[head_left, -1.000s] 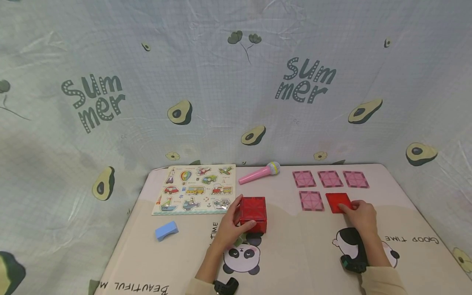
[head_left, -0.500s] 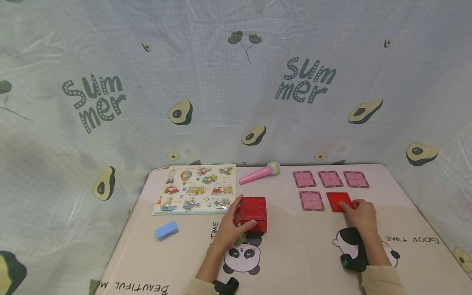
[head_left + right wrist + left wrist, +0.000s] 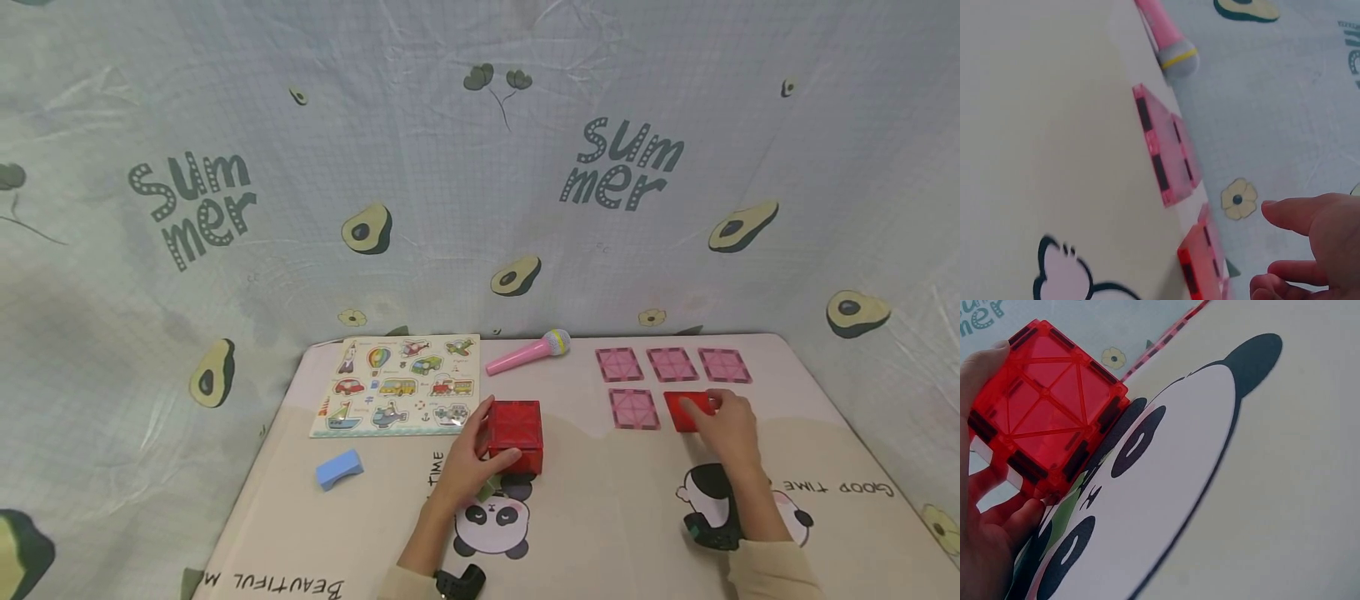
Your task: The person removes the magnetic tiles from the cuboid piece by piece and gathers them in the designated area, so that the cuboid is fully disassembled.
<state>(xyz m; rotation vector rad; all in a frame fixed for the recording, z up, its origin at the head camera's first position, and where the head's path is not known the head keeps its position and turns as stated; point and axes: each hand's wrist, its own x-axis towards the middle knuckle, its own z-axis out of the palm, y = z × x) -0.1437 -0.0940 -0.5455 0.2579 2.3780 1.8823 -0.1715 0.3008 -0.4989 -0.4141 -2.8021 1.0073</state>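
Backdrop: pale cloth (image 3: 450,125) printed with avocados, flowers and "summer" lettering, hanging behind and beside the surface (image 3: 585,517).
Surface: light, printed with a panda (image 3: 491,525) and lettering that reads upside down.
Left hand: (image 3: 467,471) grip grasping the red box (image 3: 516,425), thumb on the near side, other fingers along its left side.
Red box: on the surface near the middle, just above the printed panda's face; the left wrist view shows triangular ribs and dark edge strips on one square face.
Right hand: (image 3: 733,429) over the right part of the red tile; grip released, with thumb and fingers parted and a gap to the tile in the right wrist view.
Red tile: (image 3: 677,423) right of the single pink tile (image 3: 634,409), well apart from the red box.
Pink row: three pink tiles (image 3: 672,364) side by side behind them.
Microphone: pink toy microphone (image 3: 525,354), lying behind the red box.
Puzzle board: picture puzzle board (image 3: 401,400) flat at the back left.
Blue block: arched blue block (image 3: 339,470) in front of the board.
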